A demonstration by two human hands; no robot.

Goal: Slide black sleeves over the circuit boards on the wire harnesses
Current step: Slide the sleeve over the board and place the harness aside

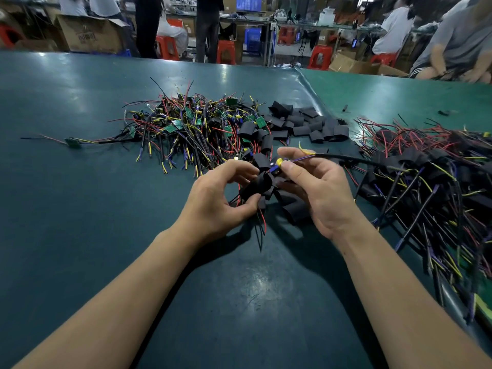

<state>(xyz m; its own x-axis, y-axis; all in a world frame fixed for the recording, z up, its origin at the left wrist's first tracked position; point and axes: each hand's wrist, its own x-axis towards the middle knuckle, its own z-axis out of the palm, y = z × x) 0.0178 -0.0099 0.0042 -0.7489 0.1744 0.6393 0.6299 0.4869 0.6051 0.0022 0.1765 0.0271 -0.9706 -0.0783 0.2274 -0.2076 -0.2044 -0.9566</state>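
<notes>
cardboard box (91, 33) with faint print, not legible

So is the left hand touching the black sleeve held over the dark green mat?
Touching. The head view shows the left hand with thumb and curled fingers pinching the black sleeve; no gap shows between them.

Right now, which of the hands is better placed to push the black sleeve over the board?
Left, probably: the left hand already grips the black tubular sleeve, while the right hand pinches the harness's small component-covered circuit board at its mouth.
</notes>
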